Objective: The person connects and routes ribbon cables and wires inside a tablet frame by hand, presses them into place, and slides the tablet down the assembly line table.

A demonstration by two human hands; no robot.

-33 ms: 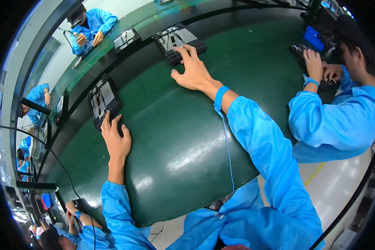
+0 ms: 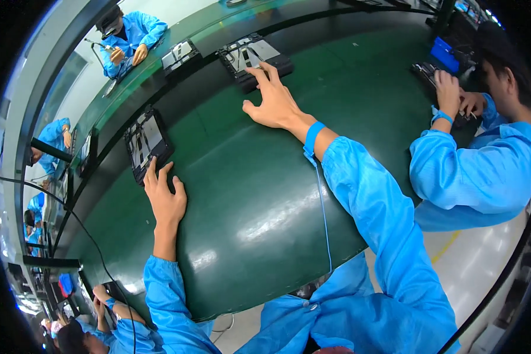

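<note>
Green table = ref for all places here. L hand at table's left side, fingers spread, thumb well apart from them; grip isn't closed on anything. Its index tip is at the near end of L gadget, a black open case w/ grey panels inside, lying at table's far-left edge. Can't tell if the tip presses or just rests.

R hand reaches over table's far middle, fingers apart, thumb sticking out to its left, nothing clamped. Fingertips are over the near part of R gadget, same kind, at table's far edge; light contact vs. hover, can't tell.

Blue wrist strap on R wrist, w/ thin cord running down to table's near edge. Both arms in blue sleeves.

3rd gadget, also grey & black, sits past table's far-left edge. Co-worker in blue at table's right end, both hands at a dark gadget; blue box just beyond it. 2nd co-worker, also in blue, is past table's far-left edge, hands raised in front. Black cable hangs along table's left side.
</note>
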